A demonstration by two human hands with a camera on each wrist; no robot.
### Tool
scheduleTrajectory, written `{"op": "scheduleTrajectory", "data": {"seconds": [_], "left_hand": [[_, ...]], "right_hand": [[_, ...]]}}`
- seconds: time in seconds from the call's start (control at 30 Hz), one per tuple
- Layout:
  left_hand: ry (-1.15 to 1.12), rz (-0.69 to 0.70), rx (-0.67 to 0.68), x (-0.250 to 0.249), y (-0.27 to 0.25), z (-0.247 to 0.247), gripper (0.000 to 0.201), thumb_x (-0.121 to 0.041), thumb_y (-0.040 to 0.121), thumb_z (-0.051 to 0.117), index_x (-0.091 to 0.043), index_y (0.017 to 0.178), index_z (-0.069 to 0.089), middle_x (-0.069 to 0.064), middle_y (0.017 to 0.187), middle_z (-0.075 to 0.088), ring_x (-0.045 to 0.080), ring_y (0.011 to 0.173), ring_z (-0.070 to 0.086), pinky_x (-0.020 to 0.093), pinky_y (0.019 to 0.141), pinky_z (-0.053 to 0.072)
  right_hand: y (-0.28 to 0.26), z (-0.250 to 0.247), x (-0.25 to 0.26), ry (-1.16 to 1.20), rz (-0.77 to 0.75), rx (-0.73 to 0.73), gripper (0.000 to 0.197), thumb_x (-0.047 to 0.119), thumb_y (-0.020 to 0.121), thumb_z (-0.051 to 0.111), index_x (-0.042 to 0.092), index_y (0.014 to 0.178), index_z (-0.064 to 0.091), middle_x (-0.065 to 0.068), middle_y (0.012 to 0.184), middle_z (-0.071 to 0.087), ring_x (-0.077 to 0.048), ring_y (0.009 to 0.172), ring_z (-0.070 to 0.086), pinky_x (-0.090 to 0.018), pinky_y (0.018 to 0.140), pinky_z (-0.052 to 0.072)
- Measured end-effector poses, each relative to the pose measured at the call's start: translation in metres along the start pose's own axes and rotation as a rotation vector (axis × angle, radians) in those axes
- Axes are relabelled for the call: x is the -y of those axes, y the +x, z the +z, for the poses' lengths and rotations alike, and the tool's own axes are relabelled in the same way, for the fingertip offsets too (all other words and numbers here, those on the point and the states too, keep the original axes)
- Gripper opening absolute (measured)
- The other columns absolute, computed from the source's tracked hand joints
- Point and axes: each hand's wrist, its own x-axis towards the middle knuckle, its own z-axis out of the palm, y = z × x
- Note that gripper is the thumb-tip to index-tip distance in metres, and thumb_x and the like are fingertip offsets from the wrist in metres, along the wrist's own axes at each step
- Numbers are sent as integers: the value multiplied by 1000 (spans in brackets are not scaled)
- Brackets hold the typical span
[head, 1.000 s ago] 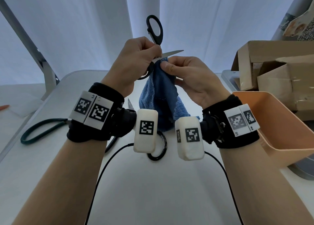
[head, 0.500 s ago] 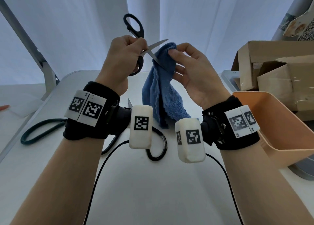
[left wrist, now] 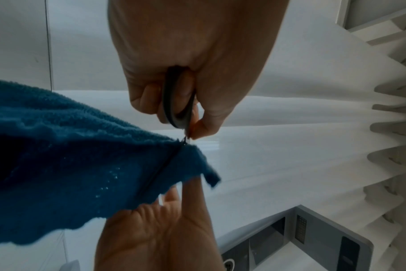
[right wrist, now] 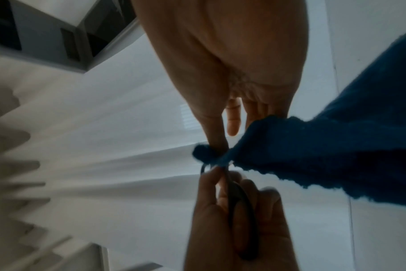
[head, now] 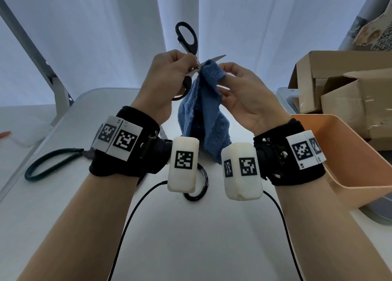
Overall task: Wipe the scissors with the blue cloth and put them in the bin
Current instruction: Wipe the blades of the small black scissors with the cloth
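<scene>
Looking down from the head view, the only printed marks are black-and-white square code patterns on white tags strapped to both black wristbands and on the two white blocks under the wrists; no readable words or brand names appear. The left hand [head: 167, 77] is raised at about 11 o'clock from the picture's centre, fingers curled round the scissors [head: 186, 41], which have glossy black loop handles and pale metal blades; one loop stands up toward 12 o'clock, the other hangs below the fist. A blade tip pokes out toward 3 o'clock past the blue cloth [head: 203, 115], a fluffy terry towel hanging in folds over the white table [head: 191, 238]. The right hand [head: 248, 94], at 1 o'clock, pinches the cloth's top round the blade. The orange bin [head: 347, 153] sits at 3 o'clock on the table's edge, brown cardboard boxes [head: 343, 85] behind it. A second pair with dark green handles [head: 48, 162] lies at 9 o'clock.

From the left wrist view, the left hand [left wrist: 188, 55] grips a black handle loop [left wrist: 179, 99] at 12 o'clock; the cloth [left wrist: 81, 165] spreads from 9 o'clock, a dark blade edge crossing it.

From the right wrist view, blurred, the right hand [right wrist: 230, 73] nips the cloth [right wrist: 325, 155] between thumb and fingertips, the other fist below at 6 o'clock.
</scene>
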Motion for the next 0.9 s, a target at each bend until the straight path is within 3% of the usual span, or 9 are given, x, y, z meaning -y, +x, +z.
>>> {"op": "scheduleTrajectory", "data": {"seconds": [0.2, 0.3, 0.5, 0.6, 0.73, 0.9], "left_hand": [[-24, 17, -6, 1, -3, 9, 28, -10, 95, 58, -15, 70, 48, -4, 57, 39, 5, 39, 30, 17, 41, 28], [-20, 25, -15, 3, -4, 14, 25, -11, 96, 58, -13, 73, 51, -1, 60, 44, 5, 39, 35, 17, 41, 30], [32, 25, -3, 3, -2, 11, 22, -12, 95, 60, -14, 74, 52, -4, 62, 47, 4, 44, 41, 16, 45, 34], [65, 45, 2, 1, -3, 13, 20, -12, 95, 60, -14, 76, 52, -4, 59, 50, 7, 49, 44, 19, 51, 38], [75, 31, -1, 1, -1, 12, 22, -13, 95, 59, -15, 75, 51, -1, 62, 47, 10, 51, 41, 20, 49, 34], [94, 21, -3, 1, 0, 8, 22, -13, 94, 58, -16, 74, 50, -2, 64, 42, 8, 48, 34, 19, 46, 30]], "right_hand": [[0, -1, -1, -97, -41, -43, 21, 14, 91, 69, 11, 97, 50, -15, 85, 67, -23, 71, 64, -30, 70, 55], [0, 1, -1, -85, -59, -41, 21, 9, 91, 69, 10, 97, 50, -13, 82, 68, -21, 67, 65, -26, 62, 55], [1, 1, 1, -19, -25, 13, 27, -14, 88, 59, 7, 100, 48, -13, 84, 63, -21, 68, 60, -25, 66, 52], [1, 1, 1, 16, -9, 1, 26, -12, 90, 59, 9, 98, 46, -10, 80, 59, -21, 68, 58, -27, 67, 50], [1, 4, 0, 37, -10, -24, 25, -6, 93, 59, 13, 88, 44, -8, 78, 57, -17, 61, 60, -25, 57, 52], [3, 4, 2, 6, 8, 1, 27, -15, 90, 52, 10, 98, 45, -7, 78, 57, -19, 67, 57, -29, 62, 48]]}}
